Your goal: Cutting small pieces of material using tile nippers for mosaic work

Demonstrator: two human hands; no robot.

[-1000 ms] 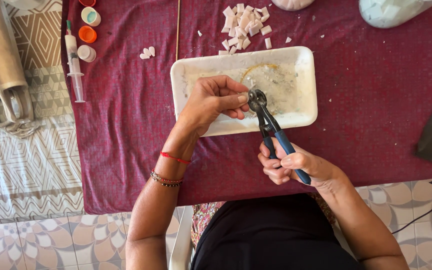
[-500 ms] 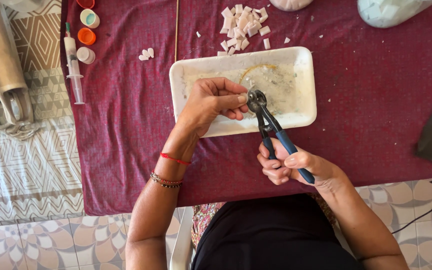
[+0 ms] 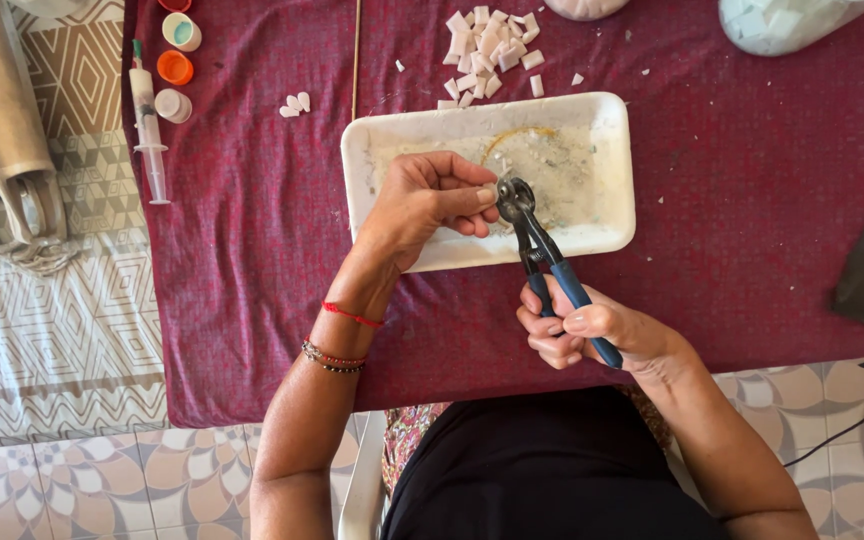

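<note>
Nippers (image 3: 542, 250) squeezed in right hand (image 3: 582, 335), left fingers (image 3: 472, 195) pinching tile chip at tray's (image 3: 612, 130) near edge.

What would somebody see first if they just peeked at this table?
Probably the two hands in the middle: the right hand squeezes blue-handled nippers, and the left hand pinches a tiny piece at their tip, over a white tray. Next, the dark red tablecloth stands out, with a pile of small white tile pieces just beyond the tray. At the far left edge lie a syringe and some little round caps.
</note>
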